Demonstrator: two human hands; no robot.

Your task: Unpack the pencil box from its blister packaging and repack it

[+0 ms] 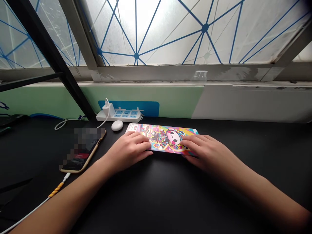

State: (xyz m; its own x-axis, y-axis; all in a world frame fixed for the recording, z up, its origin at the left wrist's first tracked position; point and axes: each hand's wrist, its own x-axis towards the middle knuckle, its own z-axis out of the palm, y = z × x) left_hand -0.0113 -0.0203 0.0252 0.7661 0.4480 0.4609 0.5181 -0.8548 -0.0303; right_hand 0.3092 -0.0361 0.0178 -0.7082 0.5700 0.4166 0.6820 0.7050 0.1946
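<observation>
A flat, brightly coloured package [162, 136] with a cartoon figure lies on the black desk [156, 195], a little beyond its middle. My left hand [130, 148] rests palm down on the package's left end, fingers stretched out flat. My right hand [207, 151] lies the same way on its right end, fingers extended over the print. Both hands press on the package from above; neither wraps around it.
A smartphone [83, 151] with a charging cable [36, 206] lies at the left. Behind the package sit a white power strip [120, 114] with a plug and a small white oval case [117, 125]. A black diagonal frame bar [48, 48] rises at the left before the window.
</observation>
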